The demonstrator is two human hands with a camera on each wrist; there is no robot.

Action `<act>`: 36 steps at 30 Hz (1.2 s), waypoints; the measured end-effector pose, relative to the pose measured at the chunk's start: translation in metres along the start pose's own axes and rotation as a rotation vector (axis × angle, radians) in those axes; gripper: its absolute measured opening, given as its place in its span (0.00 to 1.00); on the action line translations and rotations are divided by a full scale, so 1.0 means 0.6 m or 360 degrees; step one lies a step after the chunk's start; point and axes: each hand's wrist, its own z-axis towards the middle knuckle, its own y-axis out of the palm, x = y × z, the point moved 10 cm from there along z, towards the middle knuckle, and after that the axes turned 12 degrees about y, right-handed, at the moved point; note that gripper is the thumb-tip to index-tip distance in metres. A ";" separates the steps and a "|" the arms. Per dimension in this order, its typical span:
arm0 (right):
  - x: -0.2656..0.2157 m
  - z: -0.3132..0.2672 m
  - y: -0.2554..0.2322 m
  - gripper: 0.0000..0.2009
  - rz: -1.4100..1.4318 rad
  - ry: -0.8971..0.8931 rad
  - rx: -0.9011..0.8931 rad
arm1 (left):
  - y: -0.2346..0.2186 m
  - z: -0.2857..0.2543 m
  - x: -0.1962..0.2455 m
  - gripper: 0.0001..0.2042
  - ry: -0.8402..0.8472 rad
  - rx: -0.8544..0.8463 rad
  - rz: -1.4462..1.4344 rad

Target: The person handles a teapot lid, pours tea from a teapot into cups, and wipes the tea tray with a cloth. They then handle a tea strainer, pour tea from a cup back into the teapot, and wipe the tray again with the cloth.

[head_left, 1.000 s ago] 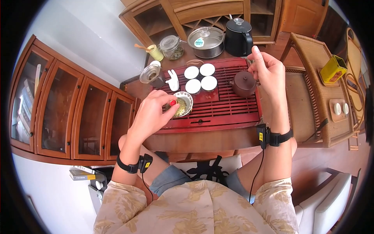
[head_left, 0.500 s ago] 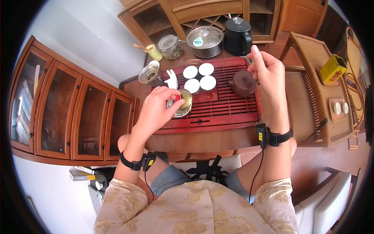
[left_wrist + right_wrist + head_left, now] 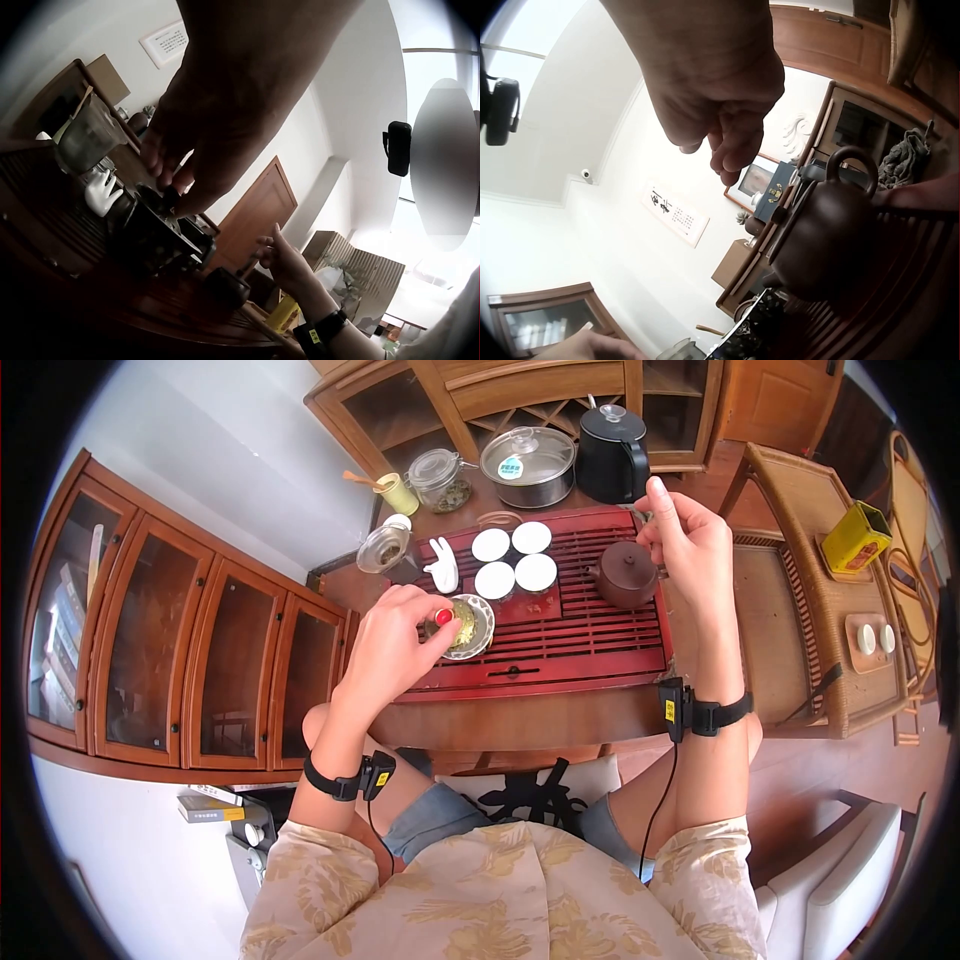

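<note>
My left hand (image 3: 395,645) pinches the red knob (image 3: 443,617) of a small lid between thumb and fingertips; the fingers hide most of the lid. It sits close over a patterned bowl (image 3: 483,639) with yellow-green contents, on the left of the red slatted tea tray (image 3: 560,660). In the left wrist view the fingertips are right at the rim of the dark-looking bowl (image 3: 154,244). My right hand (image 3: 692,550) is raised above the tray's right edge, thumb up and fingers loosely curled, holding nothing. Below it stands a brown lidded teapot (image 3: 625,575), its handle (image 3: 862,161) ungripped.
Several white round-topped cups (image 3: 535,572) stand mid-tray. Beside the bowl are a white hand figurine (image 3: 441,568) and a glass vessel (image 3: 384,548). Behind stand a glass jar (image 3: 440,480), a lidded pot (image 3: 528,470) and a black kettle (image 3: 612,455). A rattan cart (image 3: 780,630) is at right.
My left hand lifts slightly up and right with the red knob, then comes back down and left over the bowl. The right hand stays in place.
</note>
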 end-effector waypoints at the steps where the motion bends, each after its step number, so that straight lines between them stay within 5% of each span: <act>1: 0.000 0.000 0.000 0.26 0.0000 0.0000 -0.0002 | 0.000 -0.002 0.002 0.10 -0.0004 -0.0015 0.0002; 19: -0.007 -0.006 0.004 0.26 -0.0063 -0.0019 -0.0002 | 0.017 0.020 0.020 0.12 0.0062 0.0057 -0.0184; 28: -0.010 -0.008 0.004 0.26 -0.0058 -0.0015 0.0000 | 0.011 0.017 -0.025 0.11 -0.0141 0.0121 -0.0151; 36: -0.008 -0.006 0.008 0.26 -0.0064 -0.0027 -0.0008 | -0.006 -0.010 -0.016 0.11 -0.0107 -0.0025 -0.0084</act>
